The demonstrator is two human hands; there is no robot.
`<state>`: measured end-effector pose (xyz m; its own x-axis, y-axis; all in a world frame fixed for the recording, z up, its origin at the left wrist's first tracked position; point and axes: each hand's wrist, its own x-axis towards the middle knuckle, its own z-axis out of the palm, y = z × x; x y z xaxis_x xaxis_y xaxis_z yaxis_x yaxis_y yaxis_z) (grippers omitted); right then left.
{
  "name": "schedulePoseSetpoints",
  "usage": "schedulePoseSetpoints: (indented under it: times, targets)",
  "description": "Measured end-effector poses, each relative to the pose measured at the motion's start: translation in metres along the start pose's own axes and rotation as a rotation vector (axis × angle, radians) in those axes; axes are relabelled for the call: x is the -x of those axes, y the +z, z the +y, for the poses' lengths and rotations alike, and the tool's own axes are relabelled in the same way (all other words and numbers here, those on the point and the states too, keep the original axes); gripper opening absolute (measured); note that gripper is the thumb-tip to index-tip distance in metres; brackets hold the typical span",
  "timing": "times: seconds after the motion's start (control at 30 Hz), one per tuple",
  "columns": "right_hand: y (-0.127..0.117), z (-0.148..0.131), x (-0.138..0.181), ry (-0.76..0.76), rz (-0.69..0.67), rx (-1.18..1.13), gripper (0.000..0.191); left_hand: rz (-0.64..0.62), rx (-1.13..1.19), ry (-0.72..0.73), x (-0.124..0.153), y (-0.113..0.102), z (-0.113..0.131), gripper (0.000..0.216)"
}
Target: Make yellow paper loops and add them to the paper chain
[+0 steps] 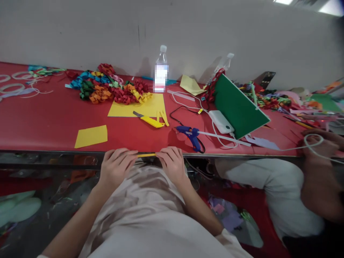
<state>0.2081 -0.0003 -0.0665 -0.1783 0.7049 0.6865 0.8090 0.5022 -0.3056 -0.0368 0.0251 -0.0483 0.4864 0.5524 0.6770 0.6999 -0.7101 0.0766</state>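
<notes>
A thin yellow paper strip (146, 155) is stretched between my two hands at the near edge of the red table (48, 118). My left hand (116, 166) pinches its left end with curled fingers. Closed the same way, my right hand (172, 163) grips the right end. Both hands hover just below the table's metal rim, above my lap. On the table beyond them lie a yellow utility knife (149, 120), a yellow paper sheet (137, 106) with cut strips, and a smaller yellow piece (91, 136).
A blue glue gun (191, 134) with a white cable lies right of centre. Curled coloured paper pieces (113, 89) pile at the back beside a water bottle (161, 70). A green board (238, 107) leans at right. Another person's hand (321, 143) rests at the right edge.
</notes>
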Motion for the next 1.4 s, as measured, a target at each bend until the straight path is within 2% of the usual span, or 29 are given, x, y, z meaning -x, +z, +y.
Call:
schedulePoseSetpoints:
  times: [0.1,0.2,0.27,0.33,0.4,0.47,0.5,0.57,0.67,0.77,0.83,0.9,0.93,0.97,1.03,1.1,1.13,1.17,1.27,1.33,1.4]
  targets:
    - [-0.006,-0.003,-0.007,0.013,-0.004,-0.174,0.01,0.057,0.329,-0.175,0.003,-0.006,0.005,0.008]
    - [-0.007,-0.01,-0.017,0.144,0.013,-0.419,0.004,0.103,0.578,-0.307,0.001,-0.01,0.003,0.007]
    - [-0.009,-0.015,-0.021,0.251,0.014,-0.547,0.01,0.115,0.65,-0.367,-0.001,-0.013,-0.003,0.008]
    - [-0.012,-0.017,-0.025,0.285,-0.003,-0.578,0.012,0.127,0.627,-0.447,-0.002,-0.017,-0.013,0.011]
    - [-0.016,-0.016,-0.03,0.269,0.014,-0.491,0.012,0.176,0.525,-0.575,-0.002,-0.021,-0.026,0.016]
    - [-0.018,-0.01,-0.041,0.244,0.103,-0.308,0.012,0.239,0.353,-0.657,0.0,-0.023,-0.042,0.025]
    - [-0.018,-0.006,-0.049,0.237,0.157,-0.195,0.013,0.224,0.23,-0.629,0.002,-0.023,-0.05,0.03]
    - [-0.013,0.005,-0.072,0.254,0.226,0.038,0.015,0.082,-0.018,-0.502,0.008,-0.022,-0.062,0.037]
    - [0.004,0.02,-0.112,0.465,0.144,0.324,0.02,-0.106,-0.145,-0.383,0.022,-0.021,-0.071,0.057]
    - [0.016,0.023,-0.135,0.583,-0.013,0.406,0.027,-0.145,-0.154,-0.337,0.037,-0.031,-0.074,0.053]
    - [0.016,0.015,-0.132,0.524,-0.015,0.313,0.032,-0.099,-0.151,-0.291,0.044,-0.043,-0.072,0.045]
    - [0.009,0.0,-0.118,0.368,-0.015,0.081,0.033,0.03,-0.115,-0.316,0.044,-0.053,-0.066,0.035]
    - [0.005,-0.008,-0.109,0.294,-0.041,-0.08,0.033,0.099,-0.074,-0.375,0.04,-0.056,-0.06,0.027]
    - [0.001,-0.015,-0.101,0.24,-0.092,-0.261,0.031,0.239,-0.032,-0.442,0.033,-0.056,-0.052,0.018]
    - [-0.004,-0.025,-0.087,0.224,-0.22,-0.603,0.035,0.323,0.125,-0.657,0.013,-0.048,-0.031,0.019]
    - [-0.003,-0.026,-0.078,0.33,-0.291,-0.831,0.04,0.273,0.561,-0.857,-0.011,-0.033,-0.01,0.028]
    - [0.0,-0.024,-0.076,0.413,-0.293,-0.894,0.036,0.2,0.738,-0.924,-0.022,-0.024,-0.002,0.031]
    - [0.003,-0.02,-0.073,0.499,-0.28,-0.93,0.032,0.149,0.831,-0.964,-0.031,-0.016,0.005,0.032]
    - [0.01,-0.007,-0.068,0.661,-0.247,-0.984,0.032,0.034,1.025,-1.014,-0.046,0.004,0.01,0.038]
    - [0.011,0.0,-0.065,0.652,-0.244,-0.996,0.03,-0.038,1.071,-1.034,-0.05,0.012,0.008,0.044]
    - [0.01,0.004,-0.062,0.64,-0.224,-0.97,0.028,-0.11,1.004,-1.018,-0.054,0.016,0.005,0.046]
